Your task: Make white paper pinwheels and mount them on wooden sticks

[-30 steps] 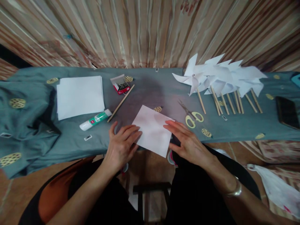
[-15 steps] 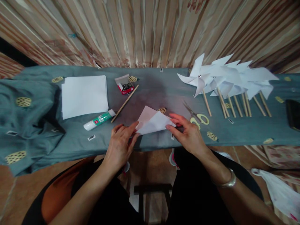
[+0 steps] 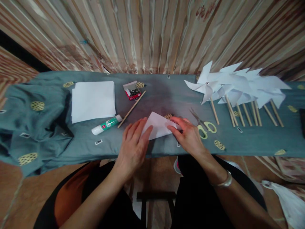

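Note:
A folded white sheet of paper (image 3: pixel 157 128) lies near the table's front edge, between my two hands. My left hand (image 3: pixel 134 141) holds its left side, the thumb on top of the paper and the other fingers along the edge. With thumb and forefinger, my right hand (image 3: pixel 187 132) grips the right corner. Yellow-handled scissors (image 3: pixel 202 123) lie just beyond my right hand. Above my left hand rest a thin wooden stick (image 3: pixel 132 109) and a white and green glue stick (image 3: pixel 106 124).
A stack of white paper (image 3: pixel 93 101) lies at the left. Behind the wooden stick is an open red box of small metal pins (image 3: pixel 132 92). Several white paper pinwheels (image 3: pixel 250 84) on sticks overlap at the right. A pleated curtain (image 3: pixel 152 35) hangs behind the table.
The paper's two visible layers now lie over each other as one folded shape. My left hand has moved up onto its left side. The whole view has shifted slightly.

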Action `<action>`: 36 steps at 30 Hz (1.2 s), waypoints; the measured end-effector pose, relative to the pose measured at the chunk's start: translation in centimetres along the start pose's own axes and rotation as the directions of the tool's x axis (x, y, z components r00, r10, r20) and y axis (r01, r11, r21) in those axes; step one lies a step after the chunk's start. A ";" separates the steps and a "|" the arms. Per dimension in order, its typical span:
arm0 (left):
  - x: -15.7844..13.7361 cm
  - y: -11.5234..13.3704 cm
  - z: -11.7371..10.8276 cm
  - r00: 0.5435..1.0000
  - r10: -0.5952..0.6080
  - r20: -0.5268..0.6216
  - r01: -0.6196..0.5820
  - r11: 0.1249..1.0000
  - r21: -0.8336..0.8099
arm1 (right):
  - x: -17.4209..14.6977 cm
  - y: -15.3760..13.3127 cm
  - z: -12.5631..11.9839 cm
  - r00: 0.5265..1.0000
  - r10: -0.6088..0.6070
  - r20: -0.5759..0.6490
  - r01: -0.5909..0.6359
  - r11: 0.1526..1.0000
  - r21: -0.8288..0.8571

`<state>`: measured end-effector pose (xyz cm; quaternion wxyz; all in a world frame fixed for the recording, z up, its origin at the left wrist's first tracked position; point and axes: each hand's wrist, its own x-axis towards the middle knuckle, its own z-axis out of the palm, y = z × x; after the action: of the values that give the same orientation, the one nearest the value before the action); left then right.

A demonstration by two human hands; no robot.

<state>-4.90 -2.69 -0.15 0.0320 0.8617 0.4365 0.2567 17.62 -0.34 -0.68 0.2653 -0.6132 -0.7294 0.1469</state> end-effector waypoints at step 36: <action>-0.7 2.0 3.2 0.948 0.084 0.309 -0.108 0.992 0.062 | -2.1 0.5 1.2 0.994 0.113 -0.014 -0.113 0.981 -0.159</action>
<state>-2.31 -3.93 -2.67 0.0529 0.9118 0.3937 0.1044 17.53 -2.14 -2.39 0.2085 -0.6732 -0.7021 0.1013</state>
